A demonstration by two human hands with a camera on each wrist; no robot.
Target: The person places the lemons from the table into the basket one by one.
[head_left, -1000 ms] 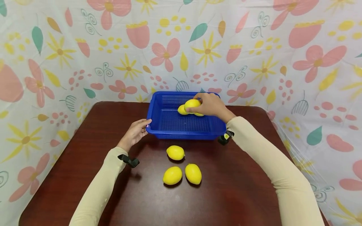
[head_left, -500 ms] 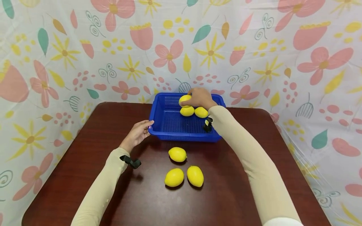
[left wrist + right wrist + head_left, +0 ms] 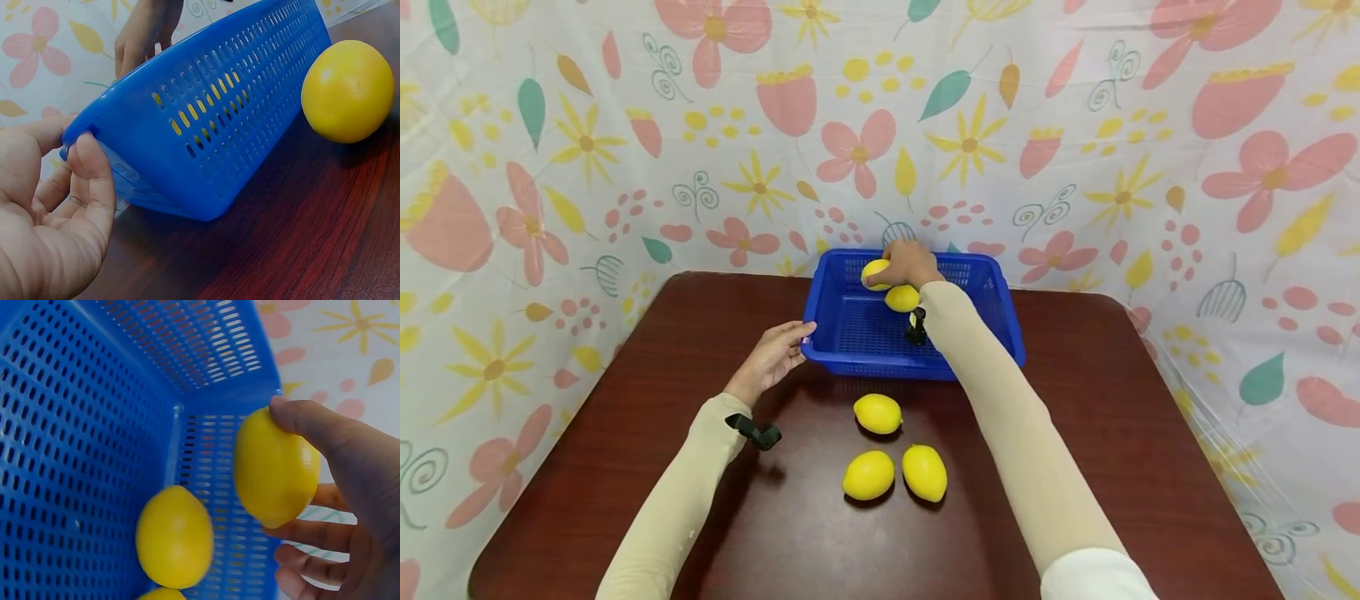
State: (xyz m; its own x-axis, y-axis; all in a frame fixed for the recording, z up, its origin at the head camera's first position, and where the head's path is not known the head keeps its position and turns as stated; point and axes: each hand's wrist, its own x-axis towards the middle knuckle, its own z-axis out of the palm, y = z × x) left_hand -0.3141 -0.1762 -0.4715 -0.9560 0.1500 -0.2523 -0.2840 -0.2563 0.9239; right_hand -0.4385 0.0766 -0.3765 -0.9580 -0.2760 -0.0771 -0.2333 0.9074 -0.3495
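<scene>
A blue perforated basket stands at the back of the dark wooden table. Over its back left corner my right hand grips a yellow lemon; in the right wrist view my fingers curl round this lemon just above the basket floor. A second lemon lies below it, and the right wrist view shows that lemon and the edge of a third. My left hand pinches the basket's front left corner between thumb and finger.
Three lemons lie on the table in front of the basket: one near it, two closer to me. A flowered cloth walls in the table at the back and both sides.
My right hand has carried the lemon leftward and deeper, towards the basket's back left corner. My left hand has stayed at the front left corner.
</scene>
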